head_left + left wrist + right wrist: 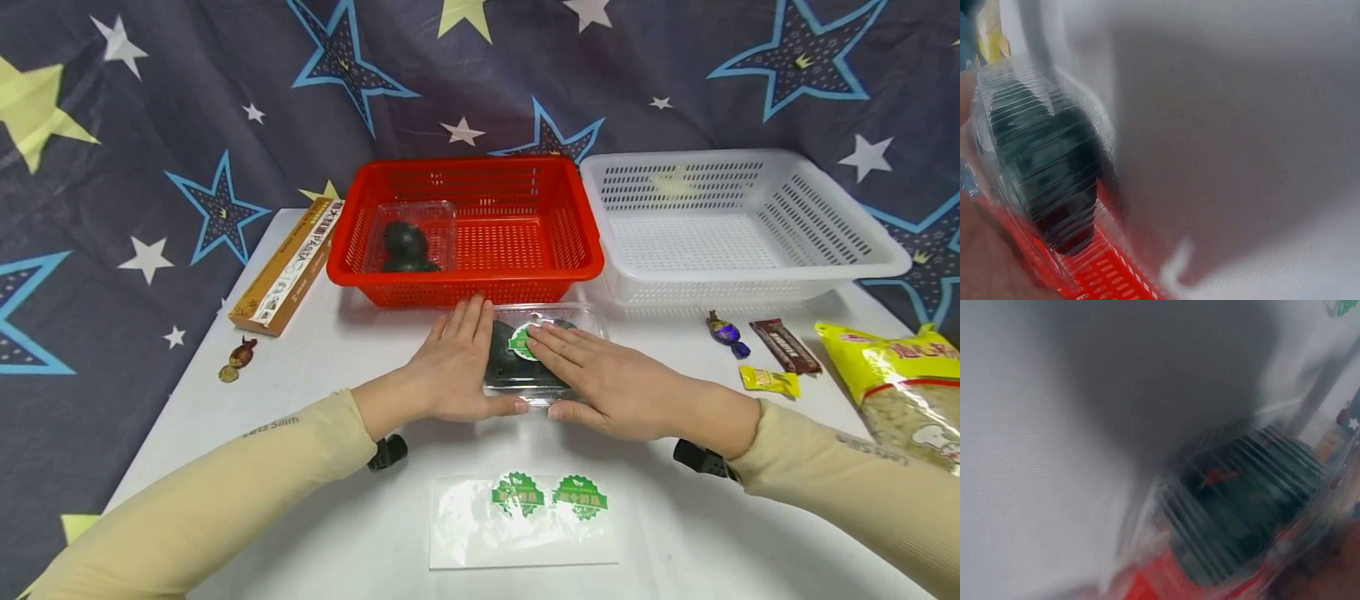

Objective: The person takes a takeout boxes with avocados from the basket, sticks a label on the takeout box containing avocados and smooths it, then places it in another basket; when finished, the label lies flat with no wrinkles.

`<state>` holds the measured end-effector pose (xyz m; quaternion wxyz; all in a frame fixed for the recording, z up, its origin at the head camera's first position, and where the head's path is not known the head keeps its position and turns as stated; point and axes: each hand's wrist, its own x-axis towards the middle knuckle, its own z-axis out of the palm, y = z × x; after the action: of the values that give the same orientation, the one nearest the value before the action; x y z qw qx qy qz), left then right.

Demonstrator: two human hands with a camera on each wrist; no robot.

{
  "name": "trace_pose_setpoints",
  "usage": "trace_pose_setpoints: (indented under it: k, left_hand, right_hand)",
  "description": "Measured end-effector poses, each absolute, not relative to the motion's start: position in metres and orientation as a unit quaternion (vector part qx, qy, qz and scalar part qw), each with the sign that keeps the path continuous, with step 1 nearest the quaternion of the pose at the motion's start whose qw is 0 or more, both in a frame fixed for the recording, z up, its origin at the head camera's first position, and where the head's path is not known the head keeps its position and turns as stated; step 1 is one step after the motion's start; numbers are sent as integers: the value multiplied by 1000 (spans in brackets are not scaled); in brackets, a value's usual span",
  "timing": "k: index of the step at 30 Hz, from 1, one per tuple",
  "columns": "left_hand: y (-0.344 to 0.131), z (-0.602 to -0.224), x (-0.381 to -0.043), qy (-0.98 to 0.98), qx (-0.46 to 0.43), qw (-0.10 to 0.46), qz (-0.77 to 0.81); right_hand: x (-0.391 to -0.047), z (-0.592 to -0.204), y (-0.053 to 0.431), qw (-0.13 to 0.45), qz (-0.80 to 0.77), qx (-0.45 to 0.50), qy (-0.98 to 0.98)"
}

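Bracing and pressing on a lidded clear box (510,315), head view. The box, with dark green contents (510,362), lies near the middle of the desk (352,533), just in front of a red basket (465,277) at the far edge. A round green-and-white sticker (521,342) sits on its lid. The step in hand appears to be the pressing down of this sticker. It is best done with flat fingertips, working from the centre outward so that the rim lies smooth; firm but moderate pressure should suit, since the thin lid may flex. A steady brace at the side should stop the box from sliding.

The box lies between the two hands, which are apart and clamped on nothing. The left hand (456,367) rests against the box's left side, fingers straight, thumb along the near side. The right hand (622,383) reaches over the lid from the right, its straight fingers touching the sticker's right part. Nearer the desk's front edge, well apart from both hands, lies a backing sheet (523,542) bearing two green stickers (517,497).
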<state>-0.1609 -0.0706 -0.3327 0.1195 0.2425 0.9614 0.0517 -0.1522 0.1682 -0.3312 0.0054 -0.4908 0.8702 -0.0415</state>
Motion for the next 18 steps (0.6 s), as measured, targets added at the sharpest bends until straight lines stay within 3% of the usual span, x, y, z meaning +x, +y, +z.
trace_pose_setpoints:
  k: [11,18]
  left_hand:
    - [-71,-331,-160,960,244,129,54]
    - [-71,-331,-161,960,245,126,51]
  right_hand:
    - [-150,-331,159,18,-89,-521,849]
    - [-154,-327,149,16,-60,-454,889]
